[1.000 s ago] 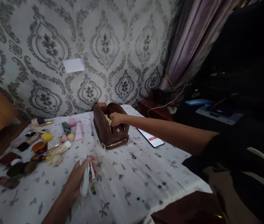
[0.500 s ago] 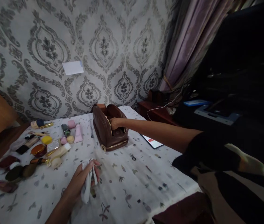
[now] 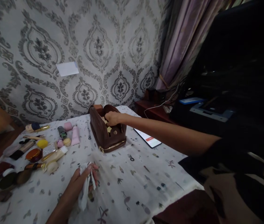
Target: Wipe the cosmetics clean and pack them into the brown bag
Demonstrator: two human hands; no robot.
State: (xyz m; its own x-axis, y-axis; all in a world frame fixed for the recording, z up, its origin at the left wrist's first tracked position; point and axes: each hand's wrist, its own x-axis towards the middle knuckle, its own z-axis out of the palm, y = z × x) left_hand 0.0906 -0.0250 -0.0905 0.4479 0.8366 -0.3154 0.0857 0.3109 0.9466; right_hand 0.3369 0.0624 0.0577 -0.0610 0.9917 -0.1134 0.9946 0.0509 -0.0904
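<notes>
A brown leather makeup bag (image 3: 96, 132) with gold zippers stands unzipped on the patterned cloth (image 3: 122, 174). My right hand (image 3: 113, 119) reaches into its opening with the fingers curled down; whatever they hold, if anything, is hidden. Something pale yellow shows inside the bag, just below the fingers. In the foreground my left hand (image 3: 85, 179) is closed around a crumpled white wipe (image 3: 83, 194), held just over the cloth.
Left of the bag lie several cosmetics, among them a pink tube (image 3: 75, 135), a yellow sponge (image 3: 42, 143) and an amber jar (image 3: 34, 155). A phone (image 3: 149, 138) with a lit screen lies under my right forearm. A white cable (image 3: 162, 105) runs behind at right.
My right hand has risen slightly and shifted left at the bag's opening, and the pale yellow inside has come into view. The left hand keeps the wipe; the view has turned slightly right.
</notes>
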